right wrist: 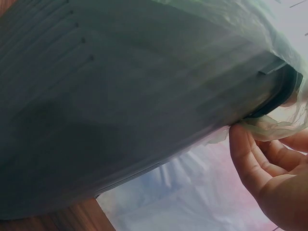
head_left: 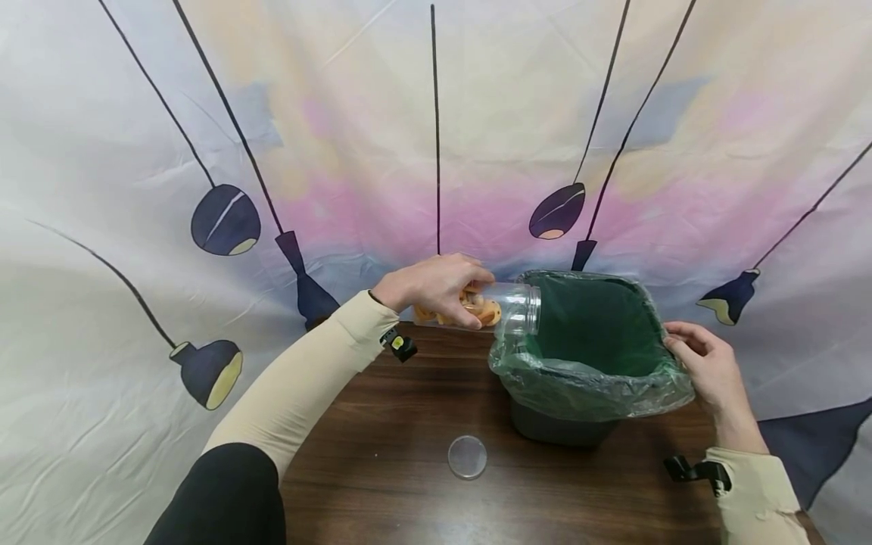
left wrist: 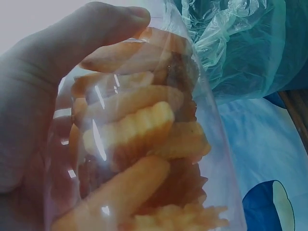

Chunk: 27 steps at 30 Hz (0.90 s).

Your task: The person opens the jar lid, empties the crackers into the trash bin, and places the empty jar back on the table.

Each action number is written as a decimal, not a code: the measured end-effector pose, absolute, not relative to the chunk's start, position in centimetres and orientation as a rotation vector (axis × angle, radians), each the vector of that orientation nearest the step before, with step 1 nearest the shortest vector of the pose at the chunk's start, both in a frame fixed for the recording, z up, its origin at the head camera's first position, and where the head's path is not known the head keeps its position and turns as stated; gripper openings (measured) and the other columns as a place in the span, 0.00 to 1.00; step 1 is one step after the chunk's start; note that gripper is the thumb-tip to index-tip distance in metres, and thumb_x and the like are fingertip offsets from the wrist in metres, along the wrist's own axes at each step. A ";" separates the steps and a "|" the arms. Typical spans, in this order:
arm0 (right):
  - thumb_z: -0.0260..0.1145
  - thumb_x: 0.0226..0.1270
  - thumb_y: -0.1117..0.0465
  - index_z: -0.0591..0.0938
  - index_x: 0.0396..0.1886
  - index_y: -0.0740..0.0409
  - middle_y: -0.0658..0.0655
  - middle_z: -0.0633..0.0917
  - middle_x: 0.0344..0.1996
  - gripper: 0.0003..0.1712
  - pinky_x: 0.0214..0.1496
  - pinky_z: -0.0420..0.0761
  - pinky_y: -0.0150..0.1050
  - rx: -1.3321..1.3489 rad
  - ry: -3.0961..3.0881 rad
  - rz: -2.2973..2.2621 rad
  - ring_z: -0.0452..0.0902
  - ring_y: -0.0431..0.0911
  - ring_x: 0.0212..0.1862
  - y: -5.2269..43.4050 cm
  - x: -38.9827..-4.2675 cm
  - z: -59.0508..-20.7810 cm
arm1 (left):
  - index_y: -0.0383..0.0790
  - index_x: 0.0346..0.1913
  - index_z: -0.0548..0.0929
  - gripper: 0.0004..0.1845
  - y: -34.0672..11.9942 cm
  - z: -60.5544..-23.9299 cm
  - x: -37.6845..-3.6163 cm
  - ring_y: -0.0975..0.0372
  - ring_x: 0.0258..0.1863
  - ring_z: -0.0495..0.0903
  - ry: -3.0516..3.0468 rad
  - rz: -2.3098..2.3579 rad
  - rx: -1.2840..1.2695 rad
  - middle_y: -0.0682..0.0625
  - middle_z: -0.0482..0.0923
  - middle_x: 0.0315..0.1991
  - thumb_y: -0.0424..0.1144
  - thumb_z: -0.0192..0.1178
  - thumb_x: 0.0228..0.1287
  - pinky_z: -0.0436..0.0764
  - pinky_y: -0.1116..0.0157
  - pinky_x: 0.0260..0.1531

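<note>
Head view, left hand [head_left: 443,281] gripping sideways clear jar [head_left: 506,306], right hand [head_left: 711,371] pinching green bin liner [head_left: 586,390]

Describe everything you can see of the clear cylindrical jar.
The clear cylindrical plastic-looking jar is glossy, with a threaded, uncapped mouth. It is held nearly horizontal by the left-hand grip, mouth pointing right at the edge of the translucent green plastic liner; whether they touch is unclear. Inside, ridged orange-yellow snack-like pieces sit toward its base.
</note>
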State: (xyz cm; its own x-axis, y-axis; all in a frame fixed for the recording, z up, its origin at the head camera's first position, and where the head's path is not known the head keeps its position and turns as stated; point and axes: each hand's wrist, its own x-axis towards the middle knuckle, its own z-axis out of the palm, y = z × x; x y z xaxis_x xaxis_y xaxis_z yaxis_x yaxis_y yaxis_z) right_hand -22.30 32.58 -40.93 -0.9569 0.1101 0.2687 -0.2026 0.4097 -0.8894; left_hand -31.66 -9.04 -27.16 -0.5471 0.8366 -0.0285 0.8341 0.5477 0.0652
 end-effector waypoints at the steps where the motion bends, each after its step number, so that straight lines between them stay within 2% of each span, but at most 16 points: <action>1: 0.59 0.73 0.58 0.79 0.56 0.55 0.31 0.79 0.39 0.16 0.32 0.71 0.25 0.079 -2.386 1.565 0.73 0.28 0.40 32.6 -22.3 -40.9 | 0.43 0.63 0.75 0.38 -9.0 -27.1 -31.6 0.59 0.48 0.75 2.718 0.059 1.460 0.52 0.78 0.50 0.61 0.67 0.52 0.76 0.60 0.44; 4: 0.59 0.73 0.57 0.79 0.57 0.55 0.31 0.79 0.39 0.16 0.33 0.71 0.25 0.069 -2.393 1.572 0.73 0.27 0.41 32.5 -22.3 -40.9 | 0.43 0.63 0.75 0.38 -8.9 -27.0 -31.6 0.60 0.47 0.75 2.719 0.047 1.463 0.52 0.78 0.50 0.61 0.67 0.51 0.76 0.60 0.43; 9: 0.59 0.73 0.58 0.79 0.57 0.55 0.31 0.79 0.39 0.16 0.33 0.71 0.25 0.059 -2.391 1.575 0.73 0.28 0.41 32.5 -22.4 -41.0 | 0.45 0.56 0.79 0.33 -8.6 -26.7 -31.6 0.62 0.35 0.72 2.711 0.048 1.513 0.53 0.75 0.38 0.60 0.68 0.50 0.72 0.64 0.31; 12: 0.59 0.73 0.58 0.79 0.57 0.55 0.31 0.79 0.38 0.16 0.32 0.71 0.25 0.066 -2.386 1.565 0.73 0.29 0.40 32.4 -22.5 -41.0 | 0.46 0.53 0.79 0.31 -8.5 -26.5 -31.6 0.62 0.34 0.70 2.715 0.019 1.504 0.54 0.73 0.36 0.61 0.68 0.50 0.70 0.65 0.29; 19: 0.59 0.73 0.59 0.79 0.56 0.55 0.31 0.79 0.38 0.15 0.33 0.71 0.25 0.069 -2.381 1.560 0.73 0.28 0.40 32.4 -22.4 -41.1 | 0.47 0.55 0.78 0.33 -8.2 -26.3 -31.3 0.62 0.34 0.70 2.708 -0.054 1.475 0.54 0.72 0.36 0.63 0.67 0.51 0.67 0.66 0.28; 27: 0.59 0.73 0.58 0.79 0.57 0.55 0.31 0.79 0.38 0.16 0.33 0.71 0.24 0.055 -2.387 1.569 0.73 0.29 0.40 32.5 -22.4 -41.0 | 0.49 0.47 0.77 0.27 -8.1 -26.0 -31.3 0.62 0.32 0.67 2.716 -0.053 1.461 0.54 0.70 0.33 0.63 0.68 0.51 0.64 0.66 0.25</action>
State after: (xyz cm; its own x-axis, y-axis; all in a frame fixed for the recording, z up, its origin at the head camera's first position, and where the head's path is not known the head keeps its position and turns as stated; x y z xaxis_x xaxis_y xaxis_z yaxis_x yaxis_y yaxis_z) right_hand -22.42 32.49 -40.98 -0.9590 0.1226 0.2556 -0.1860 0.4084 -0.8937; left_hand -31.34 -8.08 -25.97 -0.5499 0.8326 -0.0663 0.8346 0.5509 -0.0031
